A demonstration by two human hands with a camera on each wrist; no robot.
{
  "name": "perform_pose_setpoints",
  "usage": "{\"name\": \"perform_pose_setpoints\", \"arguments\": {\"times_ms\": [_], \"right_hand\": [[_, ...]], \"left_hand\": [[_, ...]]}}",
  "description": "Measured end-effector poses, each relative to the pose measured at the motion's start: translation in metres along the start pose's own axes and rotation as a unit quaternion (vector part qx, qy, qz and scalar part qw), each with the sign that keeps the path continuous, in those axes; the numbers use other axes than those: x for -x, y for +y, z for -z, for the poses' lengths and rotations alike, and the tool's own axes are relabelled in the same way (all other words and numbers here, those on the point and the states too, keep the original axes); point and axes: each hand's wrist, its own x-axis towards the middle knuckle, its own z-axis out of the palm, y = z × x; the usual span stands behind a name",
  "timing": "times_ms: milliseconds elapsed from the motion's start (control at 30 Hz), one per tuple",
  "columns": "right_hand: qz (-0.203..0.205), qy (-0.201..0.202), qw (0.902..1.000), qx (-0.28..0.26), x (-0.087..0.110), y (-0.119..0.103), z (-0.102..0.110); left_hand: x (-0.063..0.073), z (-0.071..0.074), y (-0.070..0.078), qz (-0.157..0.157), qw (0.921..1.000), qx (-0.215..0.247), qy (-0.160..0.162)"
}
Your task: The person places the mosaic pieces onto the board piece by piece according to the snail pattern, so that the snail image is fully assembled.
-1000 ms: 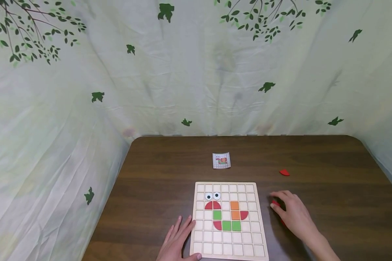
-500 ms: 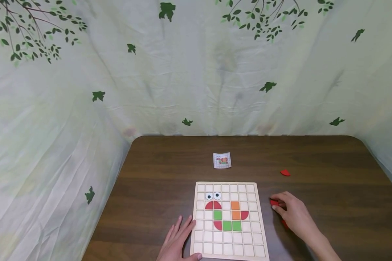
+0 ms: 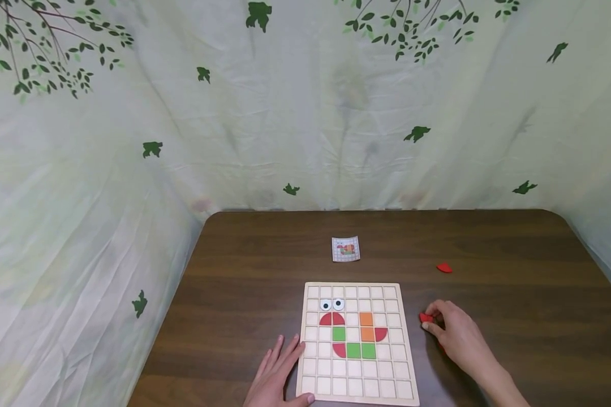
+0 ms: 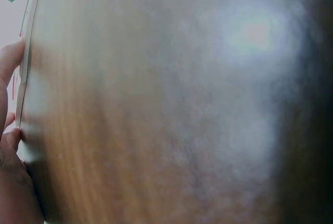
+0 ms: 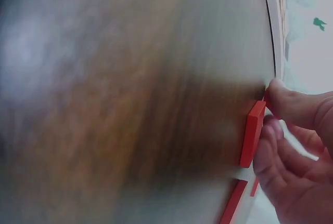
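My left hand (image 3: 275, 376) lies at the left edge of a pale wooden grid board (image 3: 358, 389). Its fingers are spread and straight, fingertips at the rim and thumb by the near left corner. To the right of the board, my right hand (image 3: 460, 336) pinches a red quarter-circle tile (image 3: 425, 318) between thumb and fingertips, close over the table. More red tiles (image 5: 252, 134) lie beside and under this hand, mostly hidden in the head view. On the board are googly-eye tiles (image 3: 332, 304), red quarter circles (image 3: 332, 320), green squares (image 3: 361, 351) and orange squares (image 3: 366, 327).
A small picture card (image 3: 345, 249) with a coloured grid design lies beyond the board. One more red tile (image 3: 444, 268) sits on the brown table (image 3: 254, 254) at the back right. A leaf-printed cloth (image 3: 315, 113) hangs behind the table.
The red tile in my right fingertips has turned and shifted slightly left, now showing more of itself. The left hand and the board stay as they were.
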Motion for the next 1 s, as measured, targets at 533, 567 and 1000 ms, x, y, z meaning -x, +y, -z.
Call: {"name": "perform_pose_setpoints", "arguments": {"times_ms": [533,567,1000], "right_hand": [[0.055,0.029,0.9963,-0.059,-0.002,-0.03,-0.015],[0.057,0.025,0.9959,-0.065,-0.002,-0.033,-0.016],[0.086,-0.049,0.9824,-0.158,-0.008,-0.069,-0.038]], "left_hand": [[0.0,0.002,0.0,0.008,0.9998,0.014,-0.015],[-0.001,0.002,0.0,0.013,0.9995,0.018,-0.021],[0.001,0.001,-0.001,-0.001,0.9999,0.007,-0.009]]}}
